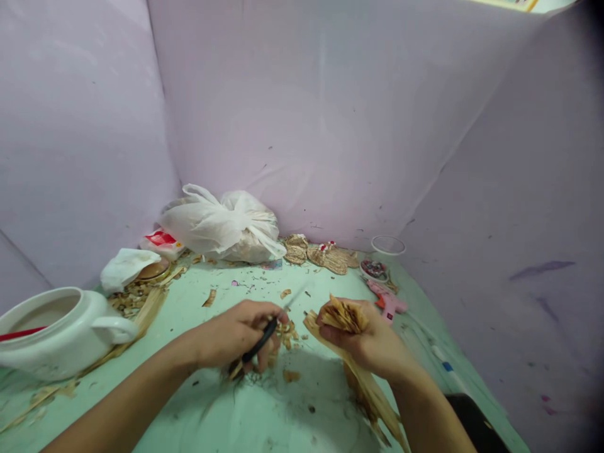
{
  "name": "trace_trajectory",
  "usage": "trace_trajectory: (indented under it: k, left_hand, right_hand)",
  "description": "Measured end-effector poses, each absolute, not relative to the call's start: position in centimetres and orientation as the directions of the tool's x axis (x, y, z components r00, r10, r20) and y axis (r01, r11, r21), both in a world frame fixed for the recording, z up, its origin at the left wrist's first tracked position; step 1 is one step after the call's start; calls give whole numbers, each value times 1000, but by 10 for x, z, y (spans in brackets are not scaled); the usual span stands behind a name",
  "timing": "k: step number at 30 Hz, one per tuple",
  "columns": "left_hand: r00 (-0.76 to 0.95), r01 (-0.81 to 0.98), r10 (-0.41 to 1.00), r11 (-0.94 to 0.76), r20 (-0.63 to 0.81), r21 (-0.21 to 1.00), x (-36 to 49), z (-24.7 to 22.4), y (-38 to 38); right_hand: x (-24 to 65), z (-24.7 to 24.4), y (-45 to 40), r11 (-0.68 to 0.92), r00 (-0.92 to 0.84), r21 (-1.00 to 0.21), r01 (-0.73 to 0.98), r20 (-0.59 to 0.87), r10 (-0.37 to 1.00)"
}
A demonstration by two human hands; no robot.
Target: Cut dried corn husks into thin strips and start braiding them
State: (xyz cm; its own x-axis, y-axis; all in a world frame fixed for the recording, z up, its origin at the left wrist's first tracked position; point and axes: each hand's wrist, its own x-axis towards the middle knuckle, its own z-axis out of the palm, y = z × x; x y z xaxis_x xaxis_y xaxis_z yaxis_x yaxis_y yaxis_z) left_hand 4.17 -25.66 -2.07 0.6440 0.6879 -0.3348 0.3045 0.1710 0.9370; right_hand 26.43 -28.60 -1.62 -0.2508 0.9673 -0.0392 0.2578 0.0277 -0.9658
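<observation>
Dried-husk bundle [346,316]: above bench [212,428], right hand [375,343] grip closed round it, seemingly keeping folds together. Black-handled scissors [260,341]: in left hand [238,332] grip, fingers round handle, presumably for control.

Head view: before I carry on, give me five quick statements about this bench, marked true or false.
1. The left hand holds a black-handled tool. True.
2. The right hand holds nothing. False: it grips a folded tan bundle.
3. The white pot is covered. False: its top is open.
4. The white plastic bag lies beyond the left hand. True.
5. The glue gun is black. False: it is mostly pink.
</observation>
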Motion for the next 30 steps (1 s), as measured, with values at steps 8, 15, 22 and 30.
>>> trace_trajectory:
  k: [8,15,22,30]
  left_hand:
    - [458,757,876,-293,-153,584,27,-16,-250]
    - [362,893,912,-281,-192,352,50,-57,-257]
    - [337,880,923,-240,-183,409,47,-59,-249]
    - [310,808,940,-184,-139,559,52,-64,-244]
  right_hand:
    - [270,-11,-290,-23,37,-1000,-7,-23,999]
    - [277,-4,-294,-173,24,-949,-264,-186,982]
    - [275,-14,-285,-323,-61,-879,-351,-323,945]
    - [264,-40,-268,-314,0,-863,-395,-342,940]
